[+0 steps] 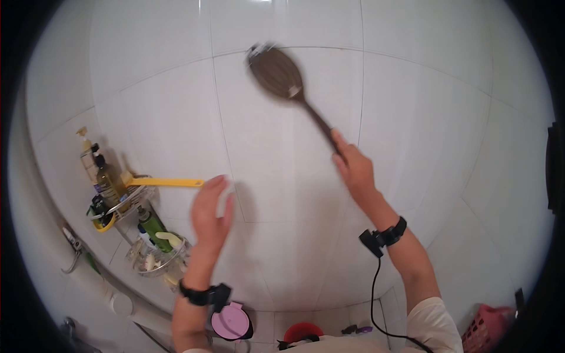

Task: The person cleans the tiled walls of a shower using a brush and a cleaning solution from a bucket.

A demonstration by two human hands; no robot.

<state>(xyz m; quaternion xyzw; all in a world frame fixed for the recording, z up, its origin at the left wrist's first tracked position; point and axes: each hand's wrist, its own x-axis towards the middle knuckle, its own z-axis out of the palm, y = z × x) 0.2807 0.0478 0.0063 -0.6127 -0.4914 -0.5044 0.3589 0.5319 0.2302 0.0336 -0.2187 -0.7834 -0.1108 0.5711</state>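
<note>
My right hand (355,172) is closed around the handle of a long-handled brown brush (275,72), held up in front of the white tiled wall (406,106). The oval brush head is blurred, with whitish patches at its tip and near the neck. Lower on the left, my left hand (212,207) is raised with its thumb apart from the fingers and nothing in it. Its fingertips are by the end of a yellow long handle (170,182) that lies across the upper wire shelf (126,203); whether they touch is unclear. Both wrists wear black straps with small devices.
Pump bottles (109,176) crowd the upper corner shelf; a green bottle (152,226) stands on the lower wire shelf (147,267). Below are a pink lid (231,320), a red basin (303,331) and a pink basket (485,326). A black cable (374,300) hangs from my right wrist.
</note>
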